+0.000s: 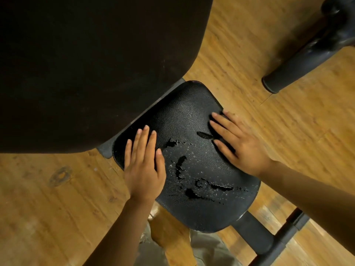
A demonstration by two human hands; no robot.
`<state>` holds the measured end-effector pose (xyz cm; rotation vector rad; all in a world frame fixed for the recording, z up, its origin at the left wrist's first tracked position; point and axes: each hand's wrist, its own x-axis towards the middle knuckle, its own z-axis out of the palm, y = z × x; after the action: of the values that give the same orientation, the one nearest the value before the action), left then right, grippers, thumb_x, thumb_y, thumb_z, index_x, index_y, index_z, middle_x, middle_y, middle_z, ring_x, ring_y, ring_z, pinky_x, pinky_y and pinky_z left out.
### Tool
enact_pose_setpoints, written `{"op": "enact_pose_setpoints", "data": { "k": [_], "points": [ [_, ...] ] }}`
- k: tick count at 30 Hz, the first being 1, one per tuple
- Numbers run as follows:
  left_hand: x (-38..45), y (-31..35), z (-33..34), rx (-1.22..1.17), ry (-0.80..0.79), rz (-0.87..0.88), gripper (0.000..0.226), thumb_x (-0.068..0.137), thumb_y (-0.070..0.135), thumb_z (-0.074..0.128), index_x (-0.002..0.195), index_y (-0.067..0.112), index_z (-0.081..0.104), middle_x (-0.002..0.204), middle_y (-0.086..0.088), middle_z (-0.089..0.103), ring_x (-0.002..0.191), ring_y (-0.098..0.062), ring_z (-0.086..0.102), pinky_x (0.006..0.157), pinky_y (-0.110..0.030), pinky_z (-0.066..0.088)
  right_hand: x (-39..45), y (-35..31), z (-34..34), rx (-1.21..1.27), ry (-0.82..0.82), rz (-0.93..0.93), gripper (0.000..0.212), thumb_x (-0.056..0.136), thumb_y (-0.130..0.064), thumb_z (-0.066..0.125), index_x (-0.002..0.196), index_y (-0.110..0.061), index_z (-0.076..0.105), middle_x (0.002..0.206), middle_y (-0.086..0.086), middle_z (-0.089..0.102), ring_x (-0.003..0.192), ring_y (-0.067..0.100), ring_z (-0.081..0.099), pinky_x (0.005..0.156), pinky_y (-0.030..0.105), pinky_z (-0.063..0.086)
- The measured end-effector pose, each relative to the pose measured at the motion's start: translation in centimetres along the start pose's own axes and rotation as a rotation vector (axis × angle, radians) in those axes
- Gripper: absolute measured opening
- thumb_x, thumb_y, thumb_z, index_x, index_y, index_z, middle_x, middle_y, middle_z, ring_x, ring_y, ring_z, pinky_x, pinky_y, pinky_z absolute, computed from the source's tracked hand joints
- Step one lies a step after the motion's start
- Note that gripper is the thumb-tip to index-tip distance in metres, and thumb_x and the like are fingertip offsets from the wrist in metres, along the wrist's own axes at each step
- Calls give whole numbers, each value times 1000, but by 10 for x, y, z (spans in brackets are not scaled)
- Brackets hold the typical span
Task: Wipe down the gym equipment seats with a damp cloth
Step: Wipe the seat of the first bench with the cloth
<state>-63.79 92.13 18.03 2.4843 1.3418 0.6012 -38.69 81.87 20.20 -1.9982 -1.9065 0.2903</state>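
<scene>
Now | seat (192,120) black, pebbled, water-beaded | left hand (144,166) flat, spread | right hand (240,144) flat, spread

- Wooden plank floor (249,60): warm amber boards with visible grain run across the whole view and carry the equipment; a dark knot mark (60,175) shows at lower left.
- Seat support post (253,233): a dark cylinder rises from a dark frame tube (284,239) that runs along the floor at lower right.
- Black tapered leg (299,60): it slants down from the upper right corner, its rounded end cap meeting the boards.
- Black textured seat pad (192,116): held above the floor on the post, it carries pooled water and droplets (180,167); both hands lie flat on it.
- Pale fabric (209,248): seen at the bottom edge, over the floor.
</scene>
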Motion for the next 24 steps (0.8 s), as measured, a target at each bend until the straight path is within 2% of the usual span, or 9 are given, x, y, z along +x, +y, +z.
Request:
{"op": "enact_pose_setpoints", "data": {
  "k": [3,8,10,14,18,21,24],
  "points": [
    [0,0,1,1,5,1,43,104,23,41,141,7,54,153,-9,45,145,-23,37,121,-46,27,28,3,6,49,36,25,45,104,-24,47,144,-1,50,154,12,42,144,37,34,115,55,34],
    [0,0,0,6,-5,0,44,103,23,42,141,7,53,153,-9,44,145,-24,36,121,-46,25,100,-1,16,95,99,184,48,102,-26,44,138,4,53,147,20,49,135,47,42,110,62,36],
    [0,-1,0,11,-18,6,45,103,24,41,142,6,53,154,-9,43,146,-24,36,121,-46,25,90,-2,16,80,98,174,48,103,-26,45,141,2,51,150,17,46,139,44,39,112,60,35],
    [1,-1,-2,15,-44,1,46,103,26,39,143,6,51,155,-10,41,147,-23,32,122,-46,22,14,-1,5,36,59,108,46,105,-23,49,146,-1,47,155,12,41,145,37,32,115,53,34],
    [1,1,-3,22,-46,-5,46,103,25,39,143,6,50,155,-10,41,147,-22,31,122,-45,21,-53,-4,-6,19,4,113,48,105,-24,46,148,-3,44,157,10,38,148,34,28,113,57,35],
    [1,1,-4,31,-60,-5,46,103,24,39,143,5,50,155,-11,41,147,-24,31,122,-45,21,-48,-2,-5,32,11,107,46,105,-25,45,145,-2,48,155,10,42,146,35,32,112,56,38],
    [2,2,-5,43,-79,-12,46,103,24,38,144,5,49,156,-11,40,148,-24,30,123,-45,19,1,-1,3,26,59,140,45,105,-25,44,142,-1,51,152,10,46,141,36,38,111,52,40]
  ]
}}
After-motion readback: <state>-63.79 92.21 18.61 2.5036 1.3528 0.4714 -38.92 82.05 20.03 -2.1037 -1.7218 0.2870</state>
